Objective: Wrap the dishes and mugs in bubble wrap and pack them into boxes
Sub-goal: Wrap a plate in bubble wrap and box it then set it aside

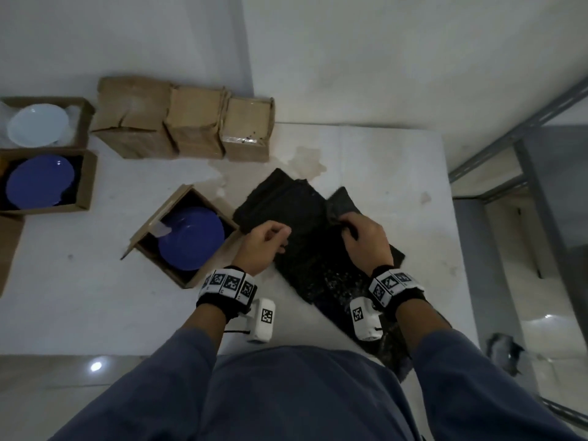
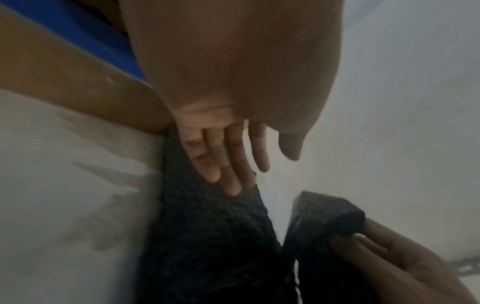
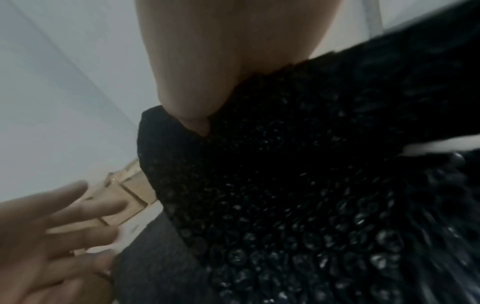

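Observation:
A sheet of black bubble wrap (image 1: pixel 302 211) lies partly folded on the white table (image 1: pixel 381 160), running toward my body. My right hand (image 1: pixel 350 227) pinches a raised fold of the bubble wrap (image 2: pixel 332 216) at its right side; the thumb (image 3: pixel 192 115) presses into the bubble wrap (image 3: pixel 285 185). My left hand (image 1: pixel 280 238) hovers over the wrap's left part, holding nothing, and its relaxed fingers (image 2: pixel 228 164) reach toward the wrap (image 2: pixel 207 236). To the left, an open cardboard box (image 1: pixel 178 275) holds a blue plate (image 1: pixel 191 237).
At the far left, two open boxes hold a blue plate (image 1: pixel 39 181) and a white plate (image 1: pixel 36 125). Three closed cardboard boxes (image 1: pixel 195 122) stand at the back. A stain (image 1: pixel 305 160) marks the table. A metal frame (image 1: pixel 525 128) stands beyond the table's right edge.

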A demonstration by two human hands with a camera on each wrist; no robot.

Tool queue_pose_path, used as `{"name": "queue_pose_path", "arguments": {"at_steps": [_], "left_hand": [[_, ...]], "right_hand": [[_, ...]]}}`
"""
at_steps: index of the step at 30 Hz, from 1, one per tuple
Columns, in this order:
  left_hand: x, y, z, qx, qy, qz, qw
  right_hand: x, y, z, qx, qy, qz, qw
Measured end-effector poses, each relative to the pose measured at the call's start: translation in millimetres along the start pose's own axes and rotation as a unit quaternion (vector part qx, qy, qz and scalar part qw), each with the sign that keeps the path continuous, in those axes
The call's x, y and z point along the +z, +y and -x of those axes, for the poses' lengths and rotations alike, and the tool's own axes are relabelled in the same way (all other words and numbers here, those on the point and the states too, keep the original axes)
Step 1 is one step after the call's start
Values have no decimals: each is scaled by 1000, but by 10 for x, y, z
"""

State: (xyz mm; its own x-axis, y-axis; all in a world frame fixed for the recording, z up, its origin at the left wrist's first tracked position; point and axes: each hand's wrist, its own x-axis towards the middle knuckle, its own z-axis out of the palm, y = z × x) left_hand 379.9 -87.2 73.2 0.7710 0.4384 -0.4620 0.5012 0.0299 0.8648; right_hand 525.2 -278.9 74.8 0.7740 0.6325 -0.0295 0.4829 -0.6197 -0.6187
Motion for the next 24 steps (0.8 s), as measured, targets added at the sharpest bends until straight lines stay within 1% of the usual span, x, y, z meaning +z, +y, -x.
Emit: {"name": "queue_pose_path", "arguments": {"at_steps": [3,5,7,9,11,13,14,15,17,19,20,21,22,23,24], "left_hand": [[279,274,-242,-98,-13,88,991],[399,443,-375,-136,-28,148,979],[478,577,-492,-147,-24,188,971],[520,633,-617,-136,2,199,971],[516,651,-753,-128,25,224,966],[483,704,-865,-126,26,258,958],[470,751,-901,-127,24,277,952],[460,801,-924,-130,19,297,946],[449,876,-942,-134,-2,308,942],[414,839,-959,-137,-21,266,954],[373,754,-971,-136,-13,214,967],[329,645,-979,-128,14,133,983],[266,505,-986,-111,49,32,992],[217,344,-986,-95,78,-75,990],[176,193,-972,-85,98,-174,976]], "right_hand": [[-119,17,-204,-76,27,-4,997],[-125,35,-326,-115,41,14,992],[-106,50,-435,-153,33,32,987],[-96,47,-504,-185,4,35,982],[-95,28,-514,-170,-44,36,984],[-71,17,-496,-114,-80,54,989],[-35,25,-482,-85,-84,59,991],[1,36,-474,-66,-72,57,994],[42,74,-501,-62,-4,67,996],[7,138,-590,-68,77,93,990],[-38,177,-648,-74,109,105,986],[-85,216,-712,-85,133,115,981],[-141,244,-772,-97,150,126,976],[-187,268,-827,-108,161,142,971],[-218,294,-875,-114,166,165,965]]}}
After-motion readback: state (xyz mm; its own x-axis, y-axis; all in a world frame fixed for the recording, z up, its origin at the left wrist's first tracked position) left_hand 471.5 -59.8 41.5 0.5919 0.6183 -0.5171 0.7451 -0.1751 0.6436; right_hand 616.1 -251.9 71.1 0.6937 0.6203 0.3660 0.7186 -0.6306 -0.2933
